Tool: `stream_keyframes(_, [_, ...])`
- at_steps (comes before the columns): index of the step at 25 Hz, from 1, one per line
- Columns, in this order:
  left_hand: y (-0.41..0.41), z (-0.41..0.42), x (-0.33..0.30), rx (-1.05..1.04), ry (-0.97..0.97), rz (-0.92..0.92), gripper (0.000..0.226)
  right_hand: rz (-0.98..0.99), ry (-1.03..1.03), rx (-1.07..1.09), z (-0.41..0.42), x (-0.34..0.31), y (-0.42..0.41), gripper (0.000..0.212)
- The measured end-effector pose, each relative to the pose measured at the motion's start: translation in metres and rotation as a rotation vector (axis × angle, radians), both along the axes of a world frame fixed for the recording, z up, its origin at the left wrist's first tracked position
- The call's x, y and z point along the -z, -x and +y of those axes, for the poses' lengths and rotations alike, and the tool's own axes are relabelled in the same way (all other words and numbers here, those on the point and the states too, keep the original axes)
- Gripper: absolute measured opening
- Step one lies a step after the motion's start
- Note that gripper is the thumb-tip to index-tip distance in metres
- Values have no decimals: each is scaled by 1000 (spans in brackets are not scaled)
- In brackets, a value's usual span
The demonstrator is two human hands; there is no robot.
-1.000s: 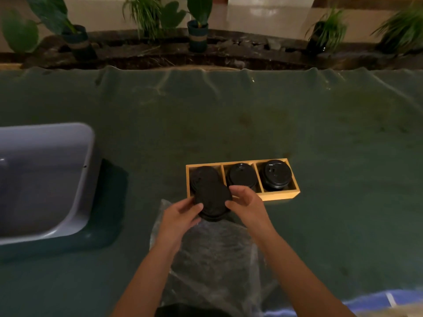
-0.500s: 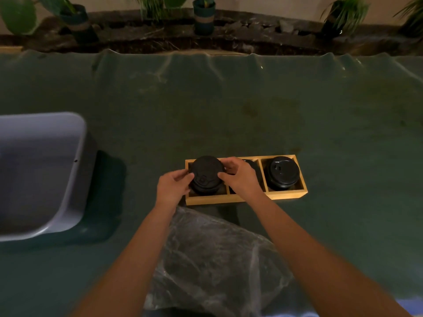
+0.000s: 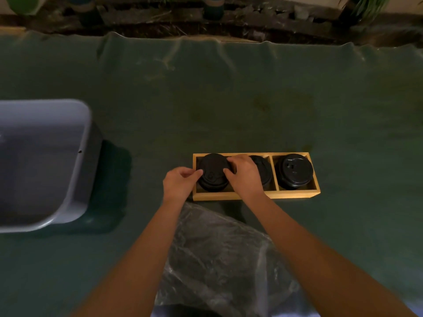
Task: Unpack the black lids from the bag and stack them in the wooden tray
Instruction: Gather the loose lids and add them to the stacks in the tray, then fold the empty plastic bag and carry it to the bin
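Head view: my left hand point(image 3: 180, 183) and right hand point(image 3: 243, 173) are clamped on opposite edges of the stack of black lids point(image 3: 214, 172), which sits in the wooden tray point(image 3: 254, 195) (left compartment). I judge the lids light, thin and flexible, so the rims are the place to hold. They look matte, round and embossed. The bag point(image 3: 224, 255) lies just nearer me than the tray.

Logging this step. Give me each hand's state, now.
Left hand: closed on the left lid stack in the wooden tray.
Right hand: closed on the same stack.
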State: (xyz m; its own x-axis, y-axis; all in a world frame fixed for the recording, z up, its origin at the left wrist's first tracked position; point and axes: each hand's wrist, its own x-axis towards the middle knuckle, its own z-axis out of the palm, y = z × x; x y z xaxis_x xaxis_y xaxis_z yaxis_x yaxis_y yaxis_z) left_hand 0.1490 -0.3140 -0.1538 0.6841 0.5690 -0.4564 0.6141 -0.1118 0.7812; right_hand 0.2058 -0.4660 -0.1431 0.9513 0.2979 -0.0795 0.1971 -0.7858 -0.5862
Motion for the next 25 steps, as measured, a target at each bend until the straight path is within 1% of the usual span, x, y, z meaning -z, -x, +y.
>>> stream_keyframes(2, [13, 4, -8, -50, 79, -56, 26, -36, -78, 58, -4, -6, 7, 41])
stream_keyframes(3, [25, 10, -10, -71, 100, -86, 26, -79, -148, 96, -9, -9, 14, 38])
stream_keyframes(4, [43, 21, -8, -63, 45, -96, 28, -145, -219, 109, -15, -11, 23, 32])
stream_keyframes(5, [64, 34, -5, -24, -78, -65, 32, -213, -261, 88, -22, -10, 34, 23])
stream_keyframes(6, [87, 48, 3, 29, -206, 0, 37, -252, -250, 40, -30, -6, 48, 14])
stream_keyframes(7, [109, 58, 11, 87, -288, 101, 42, -232, -191, -23, -36, 0, 62, 8])
stream_keyframes(8, [128, 65, 18, 139, -294, 216, 43, -135, -91, -84, -40, 6, 75, 9])
stream_keyframes(9, [142, 68, 24, 181, -223, 323, 43, 31, 30, -142, -40, 11, 83, 16])
stream_keyframes(10, [151, 67, 29, 209, -113, 397, 40, 223, 156, -189, -39, 16, 86, 29])
stream_keyframes(11, [158, 65, 31, 230, 12, 416, 36, 384, 242, -213, -37, 18, 86, 38])
stream_keyframes(12, [163, 63, 29, 234, 104, 390, 33, 466, 273, -215, -32, 16, 86, 40])
stream_keyframes(13, [168, 61, 23, 235, 142, 370, 32, 479, 252, -207, -29, 12, 84, 32])
stream_keyframes(15, [171, 64, 9, 267, 125, 315, 37, 468, 129, -179, -24, -4, 81, 9])
stream_keyframes(16, [168, 67, -1, 269, 66, 247, 38, 460, 78, -186, -24, -17, 77, 14])
stream_keyframes(18, [153, 74, -30, 216, -35, 47, 34, 435, -56, -171, -27, -45, 65, 23])
stream_keyframes(19, [144, 77, -50, 166, 35, -63, 26, 413, -152, -138, -29, -61, 57, 23])
stream_keyframes(20, [135, 80, -68, 139, 170, -146, 17, 397, -266, -86, -33, -75, 49, 22])
stream_keyframes(21, [126, 82, -84, 160, 283, -205, 20, 392, -391, -21, -38, -87, 41, 20])
stream_keyframes(22, [120, 84, -97, 210, 314, -254, 30, 394, -508, 41, -43, -98, 34, 19])
stream_keyframes(23, [115, 84, -108, 261, 283, -294, 33, 389, -597, 90, -49, -107, 29, 19])
stream_keyframes(25, [103, 78, -128, 229, 229, -438, 25, 364, -671, 128, -62, -122, 20, 17])
